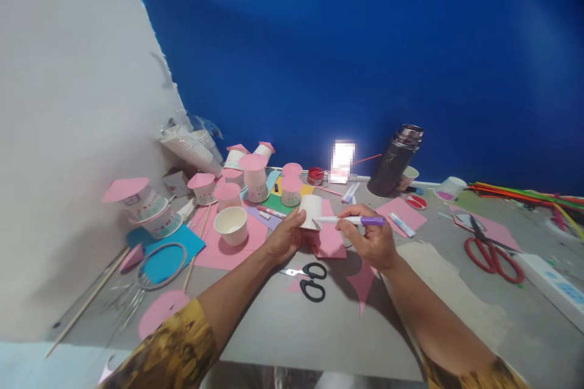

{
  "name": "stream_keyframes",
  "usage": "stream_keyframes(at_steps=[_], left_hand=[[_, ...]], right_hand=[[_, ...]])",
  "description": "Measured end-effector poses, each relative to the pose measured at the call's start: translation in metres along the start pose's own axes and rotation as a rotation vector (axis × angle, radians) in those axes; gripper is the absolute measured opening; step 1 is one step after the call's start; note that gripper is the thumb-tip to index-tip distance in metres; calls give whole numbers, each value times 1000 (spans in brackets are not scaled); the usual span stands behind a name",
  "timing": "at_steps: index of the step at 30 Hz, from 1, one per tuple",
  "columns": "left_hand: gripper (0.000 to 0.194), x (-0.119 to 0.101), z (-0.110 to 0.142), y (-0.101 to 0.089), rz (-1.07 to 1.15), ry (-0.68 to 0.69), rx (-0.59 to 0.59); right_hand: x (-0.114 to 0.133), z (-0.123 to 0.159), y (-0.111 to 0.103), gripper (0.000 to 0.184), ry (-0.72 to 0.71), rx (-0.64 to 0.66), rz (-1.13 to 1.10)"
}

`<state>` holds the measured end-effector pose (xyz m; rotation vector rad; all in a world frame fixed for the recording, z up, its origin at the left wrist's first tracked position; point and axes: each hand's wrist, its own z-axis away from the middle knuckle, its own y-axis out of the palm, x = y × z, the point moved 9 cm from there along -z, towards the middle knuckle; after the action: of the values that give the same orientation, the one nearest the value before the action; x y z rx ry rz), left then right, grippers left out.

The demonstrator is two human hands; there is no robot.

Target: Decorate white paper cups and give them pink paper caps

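My left hand (286,237) is closed around a white paper cup (312,209), held upside down above the table. In my right hand (371,237) is a white and purple marker (351,220), gripped like a pen. Its tip points at the cup's side; whether it touches the wall I cannot tell. Pink paper (332,237) lies beneath the cup. Just below my hands rest black-handled scissors (314,281) and a pink paper scrap (361,284). A second white paper cup (231,225) stands upright left of my left hand.
Several decorated cups with pink paper roofs (253,162) stand at the left back. A stack of paper cups (189,149) leans by the wall. At the right are a dark flask (395,161), red-handled scissors (495,255) and a white box (552,285).
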<state>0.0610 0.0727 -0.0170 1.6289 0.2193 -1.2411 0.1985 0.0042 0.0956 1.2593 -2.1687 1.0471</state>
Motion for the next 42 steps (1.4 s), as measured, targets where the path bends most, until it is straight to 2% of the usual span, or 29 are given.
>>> stream_keyframes(at_steps=[7, 16, 26, 34, 42], left_hand=[[50, -2, 1, 4, 1, 4, 25], [52, 10, -2, -8, 20, -74, 8], [48, -4, 1, 9, -27, 28, 78], [47, -1, 2, 9, -25, 7, 78], [48, 9, -2, -7, 47, -52, 21]], right_hand=[[-1, -1, -2, 16, 19, -25, 2], [-1, -1, -13, 13, 19, -112, 29], [10, 0, -4, 9, -71, -53, 47], [5, 0, -4, 11, -57, -65, 52], [3, -1, -15, 12, -31, -171, 102]])
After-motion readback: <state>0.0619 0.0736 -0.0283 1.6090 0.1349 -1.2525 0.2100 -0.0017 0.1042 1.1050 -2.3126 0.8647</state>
